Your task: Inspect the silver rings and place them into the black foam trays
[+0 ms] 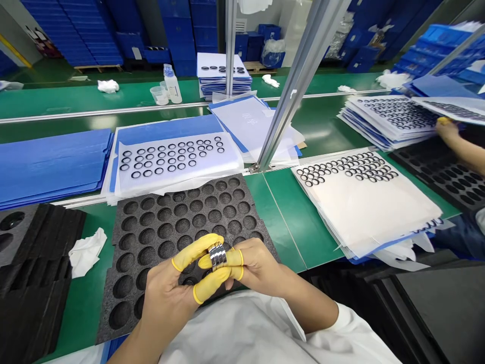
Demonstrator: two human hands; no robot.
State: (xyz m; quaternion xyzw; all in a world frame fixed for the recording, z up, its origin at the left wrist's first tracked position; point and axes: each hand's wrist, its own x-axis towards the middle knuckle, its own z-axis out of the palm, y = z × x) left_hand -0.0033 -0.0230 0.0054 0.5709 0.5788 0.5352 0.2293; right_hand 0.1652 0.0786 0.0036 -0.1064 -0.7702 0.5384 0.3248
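I hold a stack of metal rings (217, 255), long axis running side to side, pinched closely between my left hand (166, 288) and right hand (257, 265), above a black foam tray (178, 202).

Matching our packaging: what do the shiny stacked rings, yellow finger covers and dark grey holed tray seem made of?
The shiny stacked rings look like polished metal, given mirror-bright reflections. The yellow finger covers look like matte latex, with rolled rims. The dark grey holed tray looks like foam, its surface porous.
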